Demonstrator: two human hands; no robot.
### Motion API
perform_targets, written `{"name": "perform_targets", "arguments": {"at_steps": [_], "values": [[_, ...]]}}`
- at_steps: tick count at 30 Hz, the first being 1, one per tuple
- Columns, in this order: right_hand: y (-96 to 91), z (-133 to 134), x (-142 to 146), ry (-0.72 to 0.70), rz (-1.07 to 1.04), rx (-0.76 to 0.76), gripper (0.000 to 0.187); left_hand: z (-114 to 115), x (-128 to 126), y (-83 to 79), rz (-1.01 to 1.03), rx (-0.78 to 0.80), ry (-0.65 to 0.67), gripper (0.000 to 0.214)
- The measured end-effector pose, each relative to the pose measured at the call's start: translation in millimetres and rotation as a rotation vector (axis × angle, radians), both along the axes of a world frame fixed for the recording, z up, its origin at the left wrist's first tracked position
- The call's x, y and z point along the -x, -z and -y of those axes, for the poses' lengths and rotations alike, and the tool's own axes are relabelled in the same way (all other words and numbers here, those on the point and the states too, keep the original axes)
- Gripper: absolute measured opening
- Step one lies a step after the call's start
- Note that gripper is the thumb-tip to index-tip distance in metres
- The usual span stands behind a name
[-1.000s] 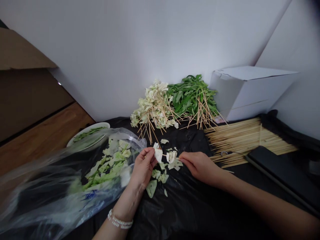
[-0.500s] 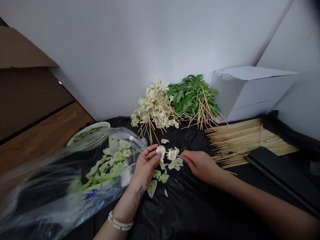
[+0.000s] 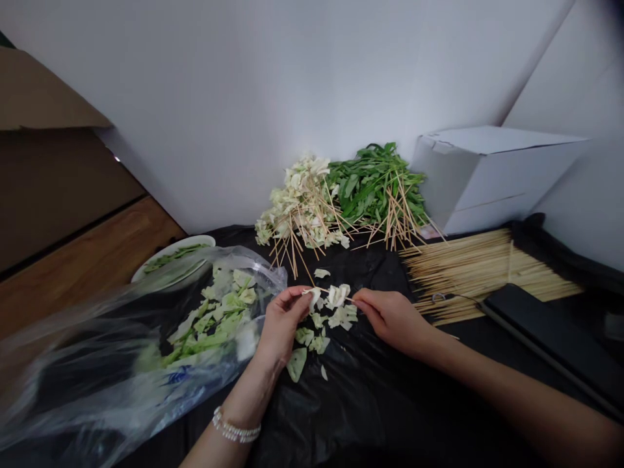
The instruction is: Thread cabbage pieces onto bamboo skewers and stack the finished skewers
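Note:
My right hand [image 3: 390, 317] pinches the end of a thin bamboo skewer [image 3: 347, 299] that carries pale cabbage pieces [image 3: 337, 295]. At the skewer's other end my left hand [image 3: 281, 322] pinches one more cabbage piece [image 3: 312, 296]. Both hands hover just above loose cabbage scraps [image 3: 312, 338] on the black plastic sheet [image 3: 361, 403]. A beaded bracelet [image 3: 236, 431] sits on my left wrist.
A clear plastic bag [image 3: 121, 364] of cut cabbage lies at left, beside a white plate [image 3: 170, 255] of greens. Finished cabbage skewers [image 3: 297, 214] and green-leaf skewers [image 3: 375, 192] are piled by the wall. Bare skewers [image 3: 482, 273], a white box [image 3: 492, 172] and a dark flat object [image 3: 550, 338] lie at right.
My left hand has pushed its cabbage piece along the skewer toward the pieces on it, and both hands have shifted slightly upward.

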State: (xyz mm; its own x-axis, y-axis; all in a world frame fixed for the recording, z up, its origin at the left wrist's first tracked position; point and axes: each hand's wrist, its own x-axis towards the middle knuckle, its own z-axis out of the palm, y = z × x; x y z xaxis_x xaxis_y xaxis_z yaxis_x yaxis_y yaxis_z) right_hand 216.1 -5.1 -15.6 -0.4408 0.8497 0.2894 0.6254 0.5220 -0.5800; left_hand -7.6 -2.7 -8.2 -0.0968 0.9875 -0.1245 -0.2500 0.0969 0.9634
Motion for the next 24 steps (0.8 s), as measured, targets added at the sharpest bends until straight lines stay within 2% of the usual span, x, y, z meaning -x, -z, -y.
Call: {"name": "perform_targets", "arguments": {"at_steps": [4, 10, 13, 15, 19, 21, 24], "values": [[0.5, -1, -2, 0.011, -0.020, -0.014, 0.027, -3, 8, -7.4, -0.065, -0.047, 0.067, 0.026], [2.9, -3, -4, 0.016, -0.037, -0.019, 0.026, 1, 26, -34.1, -0.297, 0.084, 0.529, 0.027], [3.0, -4, -3, 0.019, -0.038, -0.024, 0.026, 2, 32, -42.2, -0.382, 0.103, 0.617, 0.025], [2.9, -5, -3, 0.019, -0.039, -0.028, 0.026, 2, 38, -44.4, -0.410, 0.101, 0.687, 0.025], [3.3, -4, -3, 0.019, -0.042, -0.028, 0.026, 2, 49, -44.4, -0.498, 0.163, 0.912, 0.024], [3.8, -4, -3, 0.023, -0.044, -0.023, 0.026, 3, 52, -42.7, -0.589, 0.201, 0.966, 0.023], [4.0, -4, -3, 0.020, -0.044, -0.024, 0.025, 5, 52, -39.7, -0.792, 0.216, 0.979, 0.019]]}}
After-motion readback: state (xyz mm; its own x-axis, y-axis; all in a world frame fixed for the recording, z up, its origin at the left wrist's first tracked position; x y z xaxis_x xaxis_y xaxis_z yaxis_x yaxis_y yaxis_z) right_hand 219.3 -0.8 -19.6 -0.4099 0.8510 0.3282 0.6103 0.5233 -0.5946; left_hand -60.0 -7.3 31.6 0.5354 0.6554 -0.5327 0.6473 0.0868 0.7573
